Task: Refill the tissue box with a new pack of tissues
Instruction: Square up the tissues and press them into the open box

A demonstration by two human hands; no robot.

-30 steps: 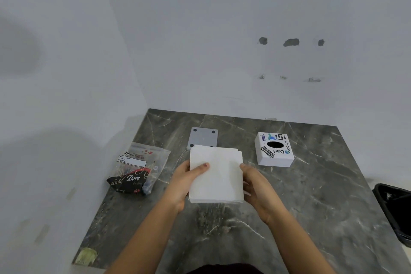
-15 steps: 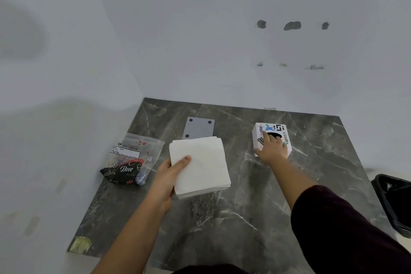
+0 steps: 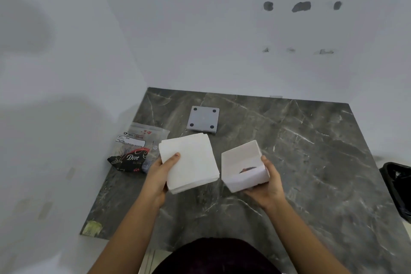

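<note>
My left hand (image 3: pixel 159 173) grips a thick white stack of tissues (image 3: pixel 189 161) by its near-left corner, thumb on top, above the dark marble table (image 3: pixel 300 162). My right hand (image 3: pixel 268 186) holds the white tissue box (image 3: pixel 243 165) just right of the stack, turned so its open underside faces me and the empty inside shows. The box's dark slot is visible through the inner wall. Stack and box nearly touch at their edges.
The grey square base plate (image 3: pixel 203 119) of the box lies behind the stack. A clear plastic bag with a Dove wrapper (image 3: pixel 135 151) rests at the table's left edge by the wall. A black bin (image 3: pixel 398 189) stands off the table's right side.
My right hand left the stack, reached to the box at the back right, and brought it near, turned open side up. My left hand kept the tissue stack.
</note>
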